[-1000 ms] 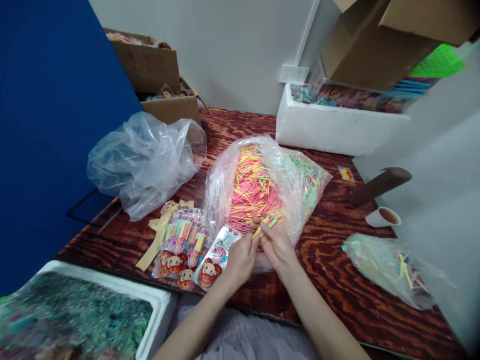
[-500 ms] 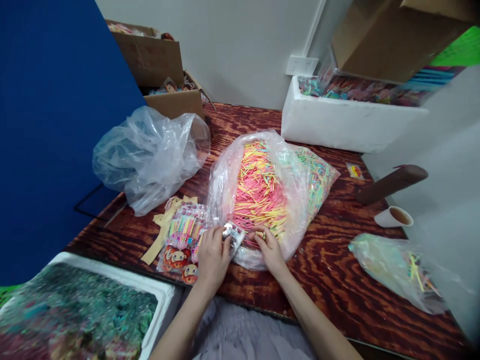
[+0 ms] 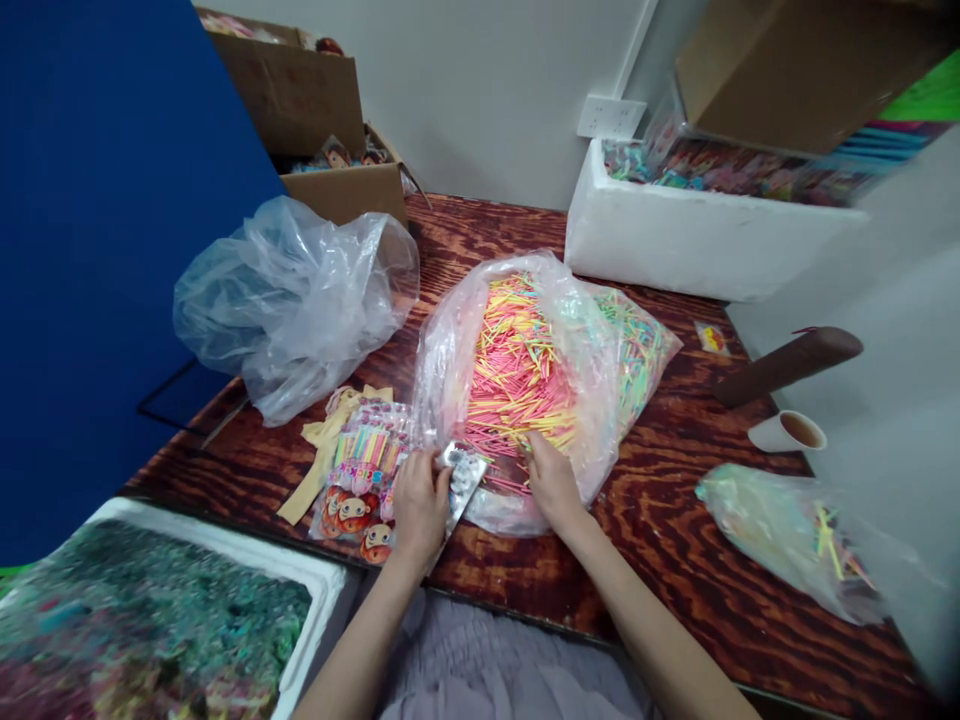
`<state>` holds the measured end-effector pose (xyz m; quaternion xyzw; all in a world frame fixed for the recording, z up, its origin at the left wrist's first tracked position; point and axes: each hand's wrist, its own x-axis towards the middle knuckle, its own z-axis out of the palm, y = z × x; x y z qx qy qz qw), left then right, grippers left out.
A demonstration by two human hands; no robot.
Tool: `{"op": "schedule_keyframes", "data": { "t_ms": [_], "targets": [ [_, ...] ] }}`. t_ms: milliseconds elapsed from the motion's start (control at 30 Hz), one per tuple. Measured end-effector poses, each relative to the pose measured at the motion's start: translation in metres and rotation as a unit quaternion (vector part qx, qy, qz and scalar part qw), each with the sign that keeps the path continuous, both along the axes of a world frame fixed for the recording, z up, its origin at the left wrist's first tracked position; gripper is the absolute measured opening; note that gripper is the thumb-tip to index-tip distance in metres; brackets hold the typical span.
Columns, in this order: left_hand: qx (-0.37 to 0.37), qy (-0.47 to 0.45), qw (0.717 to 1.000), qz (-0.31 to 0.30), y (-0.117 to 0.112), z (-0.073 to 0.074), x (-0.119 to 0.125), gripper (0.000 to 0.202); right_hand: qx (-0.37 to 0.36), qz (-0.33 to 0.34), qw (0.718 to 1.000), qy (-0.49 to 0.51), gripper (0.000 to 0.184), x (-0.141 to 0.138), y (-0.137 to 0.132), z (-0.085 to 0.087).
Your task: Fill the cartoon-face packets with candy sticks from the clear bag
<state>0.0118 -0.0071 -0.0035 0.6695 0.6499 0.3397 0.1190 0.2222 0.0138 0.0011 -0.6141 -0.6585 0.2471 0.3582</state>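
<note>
My left hand is closed on the edge of a small silvery packet, which slants at the near rim of an open clear plastic bag. Thin pink and yellow sticks fill that bag. At its near right side, my right hand reaches over the rim with its fingertips down among the sticks. The fingers look pinched on a few of them, though the tips are partly hidden. Left of my left hand lies a pile of printed packets with cartoon faces and coloured sticks.
A crumpled clear bag lies at left, a cardboard box behind it. White foam boxes stand at the back right and near left. At right are a brown cylinder, a paper cup and a small plastic bag.
My right hand has moved from beside the packet, where it held a small bundle of sticks, rightward and into the stick pile. The packet in my left hand has shifted slightly down and left.
</note>
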Motion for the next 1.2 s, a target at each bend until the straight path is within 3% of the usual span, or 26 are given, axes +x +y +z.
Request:
{"op": "schedule_keyframes", "data": {
  "t_ms": [100,167,300,433,600,667,833,900,1000,1200],
  "targets": [
    [0.002,-0.03,0.999,-0.014,0.001,-0.003,-0.003,0.013,-0.006,0.001,1.0,0.021,0.025,0.003,0.006,0.006],
    [0.005,-0.039,0.999,-0.029,0.001,-0.004,-0.006,0.019,-0.023,0.004,0.993,0.116,0.022,0.001,0.005,0.012],
    [0.008,-0.027,0.999,-0.042,0.002,-0.002,-0.01,0.023,-0.055,0.03,0.951,0.303,0.017,-0.006,-0.006,0.018],
    [0.009,-0.04,0.998,-0.042,0.004,0.008,-0.01,0.03,-0.108,0.033,0.91,0.399,0.011,-0.015,-0.021,0.009],
    [-0.005,-0.172,0.985,-0.006,0.003,0.019,-0.011,0.026,-0.146,0.016,0.904,0.401,0.011,-0.02,-0.032,-0.006],
    [-0.039,-0.294,0.954,0.036,0.002,0.024,-0.012,0.023,-0.143,0.026,0.908,0.392,0.01,-0.021,-0.033,-0.007],
    [-0.11,-0.613,0.775,0.106,0.006,0.043,-0.013,0.032,-0.119,0.046,0.927,0.353,0.01,-0.019,-0.034,-0.006],
    [-0.121,-0.656,0.739,0.094,0.007,0.05,-0.012,0.036,-0.117,0.052,0.928,0.35,0.011,-0.019,-0.035,-0.008],
    [-0.134,-0.65,0.745,0.067,0.004,0.05,-0.009,0.034,-0.111,0.059,0.93,0.344,0.012,-0.018,-0.035,-0.01],
    [-0.192,-0.562,0.805,0.013,-0.001,0.04,-0.003,0.027,-0.106,0.054,0.932,0.343,0.011,-0.017,-0.036,-0.011]
  ]
}}
